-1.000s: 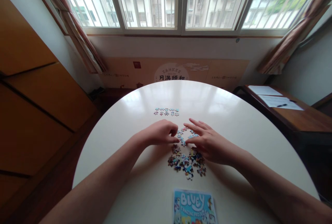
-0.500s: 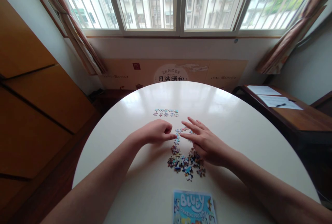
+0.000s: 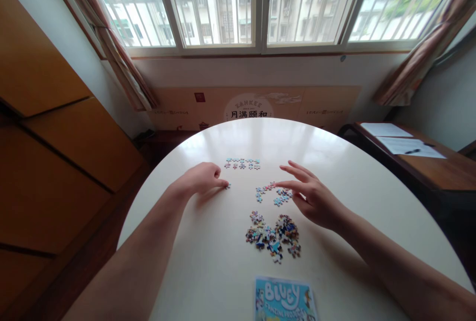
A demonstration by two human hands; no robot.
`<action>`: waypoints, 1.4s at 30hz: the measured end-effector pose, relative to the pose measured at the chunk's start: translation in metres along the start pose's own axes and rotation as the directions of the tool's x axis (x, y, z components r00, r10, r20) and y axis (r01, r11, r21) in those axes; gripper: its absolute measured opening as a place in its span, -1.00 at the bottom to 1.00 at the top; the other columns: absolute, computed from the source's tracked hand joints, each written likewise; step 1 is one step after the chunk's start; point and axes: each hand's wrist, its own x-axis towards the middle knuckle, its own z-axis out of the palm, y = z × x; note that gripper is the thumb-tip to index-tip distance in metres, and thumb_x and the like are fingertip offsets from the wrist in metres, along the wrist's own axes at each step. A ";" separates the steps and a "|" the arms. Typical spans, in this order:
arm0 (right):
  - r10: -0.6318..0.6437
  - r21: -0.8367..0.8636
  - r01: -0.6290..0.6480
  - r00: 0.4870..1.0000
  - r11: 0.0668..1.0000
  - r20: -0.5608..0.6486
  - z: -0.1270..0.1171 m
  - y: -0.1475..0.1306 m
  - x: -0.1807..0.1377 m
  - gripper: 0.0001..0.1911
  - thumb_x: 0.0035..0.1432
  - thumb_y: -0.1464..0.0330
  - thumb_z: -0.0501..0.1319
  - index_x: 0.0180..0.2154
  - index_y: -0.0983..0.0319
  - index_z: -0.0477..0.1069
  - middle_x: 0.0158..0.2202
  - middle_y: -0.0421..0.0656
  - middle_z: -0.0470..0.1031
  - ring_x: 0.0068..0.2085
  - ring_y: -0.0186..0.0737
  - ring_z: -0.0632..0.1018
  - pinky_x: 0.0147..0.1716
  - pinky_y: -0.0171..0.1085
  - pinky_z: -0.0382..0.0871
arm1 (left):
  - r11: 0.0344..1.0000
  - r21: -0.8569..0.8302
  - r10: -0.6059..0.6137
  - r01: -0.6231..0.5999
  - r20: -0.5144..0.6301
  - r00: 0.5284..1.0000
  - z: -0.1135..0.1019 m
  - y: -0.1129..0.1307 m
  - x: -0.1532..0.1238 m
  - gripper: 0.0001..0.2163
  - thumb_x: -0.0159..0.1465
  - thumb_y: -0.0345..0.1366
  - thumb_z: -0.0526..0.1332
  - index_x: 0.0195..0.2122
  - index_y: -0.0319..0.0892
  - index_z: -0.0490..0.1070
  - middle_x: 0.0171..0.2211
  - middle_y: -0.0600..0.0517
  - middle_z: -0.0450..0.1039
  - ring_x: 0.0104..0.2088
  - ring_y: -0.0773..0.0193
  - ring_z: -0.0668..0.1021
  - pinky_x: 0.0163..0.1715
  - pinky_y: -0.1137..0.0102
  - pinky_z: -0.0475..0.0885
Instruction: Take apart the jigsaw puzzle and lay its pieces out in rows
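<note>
Jigsaw piece (image 3: pixel 228 186), small, pale-blue and knobbed, lies at the extended fingertip of your left hand (image 3: pixel 203 177); its other fingers curl, and I cannot tell whether it grips. Your right hand (image 3: pixel 314 194), fingers spread wide, is beside loose pink-and-blue jigsaw pieces (image 3: pixel 259 190) on the smooth, glossy white table (image 3: pixel 208 271).

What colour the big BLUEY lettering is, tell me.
The BLUEY lettering is white on light blue; the head view shows it best.
</note>
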 end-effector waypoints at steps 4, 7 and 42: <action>-0.016 0.009 0.016 1.000 1.000 -0.017 0.001 0.002 -0.001 -0.42 0.13 0.63 0.06 0.04 0.00 0.51 0.29 -0.21 0.27 0.40 -0.03 0.15 0.23 0.18 0.31 | 0.998 -0.064 -0.023 0.011 -0.197 0.980 0.006 -0.026 0.009 -0.65 0.12 0.07 0.26 -0.50 -0.13 0.40 -0.52 0.02 0.44 -0.49 0.23 0.40 -0.50 0.37 0.15; -0.028 0.010 0.028 0.999 1.000 -0.022 0.001 0.003 -0.001 -0.44 0.14 0.63 0.07 0.02 0.01 0.52 0.29 -0.21 0.28 0.39 -0.03 0.16 0.23 0.18 0.32 | 0.984 -0.171 0.000 -0.040 -0.229 0.973 0.009 -0.033 0.012 -0.71 0.16 0.00 0.23 -0.40 -0.13 0.54 -0.39 0.00 0.54 -0.38 0.19 0.48 -0.39 0.37 0.28; -0.024 0.007 0.024 1.000 1.000 -0.014 0.001 0.004 -0.001 -0.53 0.15 0.61 0.09 -0.07 0.04 0.56 0.28 -0.20 0.29 0.38 -0.05 0.19 0.22 0.14 0.36 | 0.951 -0.229 0.137 -0.206 -0.285 0.949 0.021 -0.031 0.020 -0.78 0.18 -0.11 0.27 -0.28 -0.06 0.65 -0.29 0.03 0.55 -0.36 0.27 0.46 -0.29 0.39 0.34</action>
